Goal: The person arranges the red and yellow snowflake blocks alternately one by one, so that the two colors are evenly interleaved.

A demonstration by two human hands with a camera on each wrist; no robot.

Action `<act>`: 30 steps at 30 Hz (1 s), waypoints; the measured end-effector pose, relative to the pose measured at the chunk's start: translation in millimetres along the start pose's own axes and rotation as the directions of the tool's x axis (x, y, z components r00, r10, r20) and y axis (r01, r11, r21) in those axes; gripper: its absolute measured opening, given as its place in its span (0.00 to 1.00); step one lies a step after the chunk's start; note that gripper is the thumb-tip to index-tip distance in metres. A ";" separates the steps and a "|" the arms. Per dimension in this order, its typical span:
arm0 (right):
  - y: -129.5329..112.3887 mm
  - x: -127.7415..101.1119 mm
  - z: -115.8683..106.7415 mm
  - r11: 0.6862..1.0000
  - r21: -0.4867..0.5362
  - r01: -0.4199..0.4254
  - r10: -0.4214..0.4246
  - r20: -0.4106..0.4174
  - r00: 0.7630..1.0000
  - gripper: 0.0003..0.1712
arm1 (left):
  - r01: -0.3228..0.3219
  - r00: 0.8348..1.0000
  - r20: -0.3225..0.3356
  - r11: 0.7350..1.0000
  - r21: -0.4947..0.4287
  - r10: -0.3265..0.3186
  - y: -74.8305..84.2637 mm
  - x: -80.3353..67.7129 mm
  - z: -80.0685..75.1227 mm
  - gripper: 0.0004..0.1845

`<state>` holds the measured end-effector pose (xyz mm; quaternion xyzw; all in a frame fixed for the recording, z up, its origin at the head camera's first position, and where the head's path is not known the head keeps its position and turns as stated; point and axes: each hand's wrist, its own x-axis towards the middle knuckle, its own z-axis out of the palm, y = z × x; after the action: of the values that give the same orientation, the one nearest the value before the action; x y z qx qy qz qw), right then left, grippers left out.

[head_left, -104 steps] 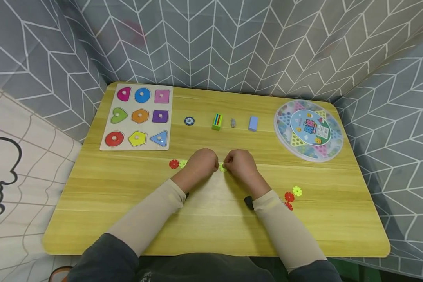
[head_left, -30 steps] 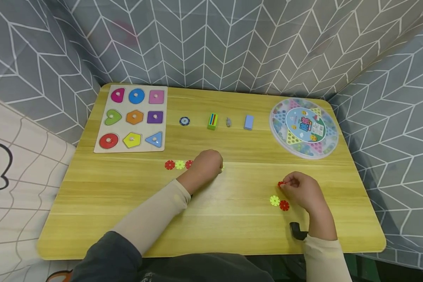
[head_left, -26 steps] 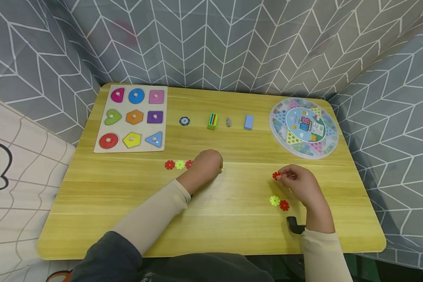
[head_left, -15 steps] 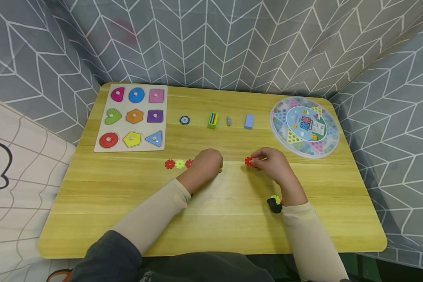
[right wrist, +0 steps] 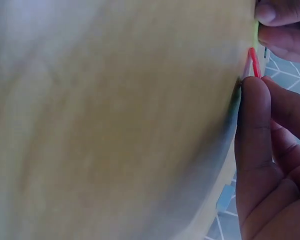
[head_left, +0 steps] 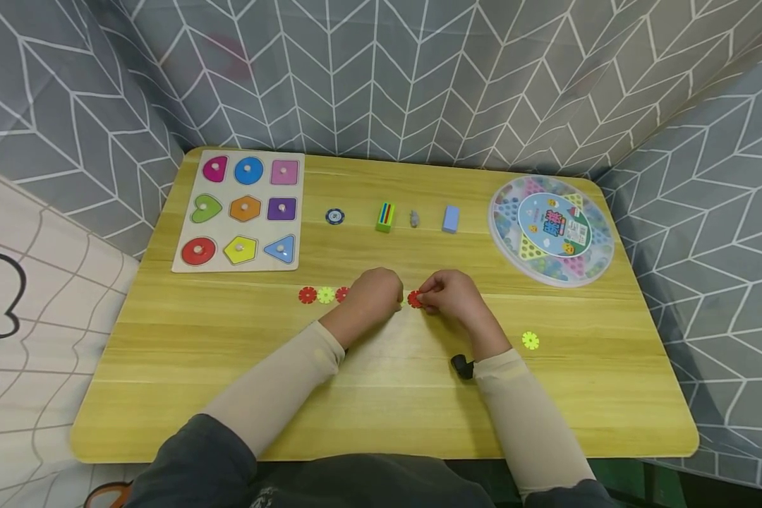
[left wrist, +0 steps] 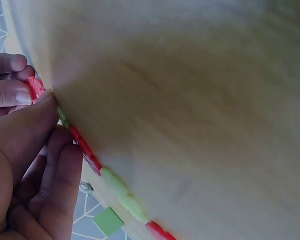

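Note:
A row of flat, flower-shaped interlocking discs runs along the middle of the table; a red disc [head_left: 307,295], a yellow-green disc [head_left: 326,295] and another red disc [head_left: 341,294] show left of my left hand [head_left: 370,299]. That hand covers part of the row and pinches a yellow-green disc [right wrist: 256,33] at its right end. Between thumb and forefinger, my right hand [head_left: 454,302] holds a red disc [head_left: 414,299] right beside the pinched one. In the right wrist view this red disc [right wrist: 255,63] is tilted, its edge close to the yellow-green one.
A loose yellow-green disc [head_left: 530,341] lies by my right forearm. Behind the row stand a shape puzzle board [head_left: 240,262], a poker chip [head_left: 334,216], a green box [head_left: 385,217], a small grey figure [head_left: 414,219], a blue block [head_left: 451,219] and a round game box [head_left: 551,275].
My right hand left the row, picked up a red disc from the loose ones at the right, and carried it left to my left hand. The left hand stayed at the row.

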<state>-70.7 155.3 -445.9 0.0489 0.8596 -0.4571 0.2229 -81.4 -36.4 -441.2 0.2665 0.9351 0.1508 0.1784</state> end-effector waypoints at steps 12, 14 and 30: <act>-9.9 -3.6 3.6 0.979 -0.201 0.022 -0.029 -0.031 0.999 0.05 | -0.013 1.000 -0.012 1.000 0.024 0.014 1.2 -0.7 -4.4 0.04; -11.5 -3.6 4.0 0.972 -0.232 0.027 -0.037 -0.039 0.999 0.06 | -0.013 1.000 -0.014 1.000 0.028 0.014 1.4 -0.4 -4.7 0.05; -10.2 -12.0 1.6 0.962 -0.273 0.001 -0.023 -0.079 0.997 0.09 | -0.003 1.000 -0.004 1.000 -0.018 0.003 1.6 -2.8 -1.2 0.05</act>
<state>-62.4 149.5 -433.7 0.0313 0.9231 -0.3333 0.1894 -79.0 -36.9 -438.8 0.2660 0.9337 0.1600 0.1787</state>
